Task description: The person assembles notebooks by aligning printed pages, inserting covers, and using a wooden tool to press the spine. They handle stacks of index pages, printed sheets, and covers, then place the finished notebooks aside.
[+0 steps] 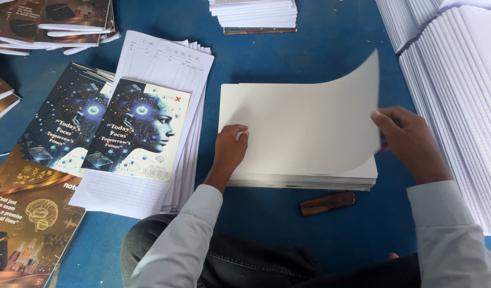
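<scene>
A stack of plain white sheets [304, 178] lies on the blue surface [288, 53] in front of me. My right hand [408, 141] pinches the right edge of the top white sheet [309, 120], which curls upward at its far right corner. Curled into a loose fist, my left hand [229, 149] rests on the left part of that sheet, pressing it down near the stack's left edge. Both arms wear pale blue sleeves.
Left of the stack lies a pile of ruled index sheets [165, 64] with a dark printed cover [136, 130] on top. More printed covers [58, 117] fan out at far left. White paper bundles [459, 90] line the right side. A small brown wooden block [328, 202] lies near me.
</scene>
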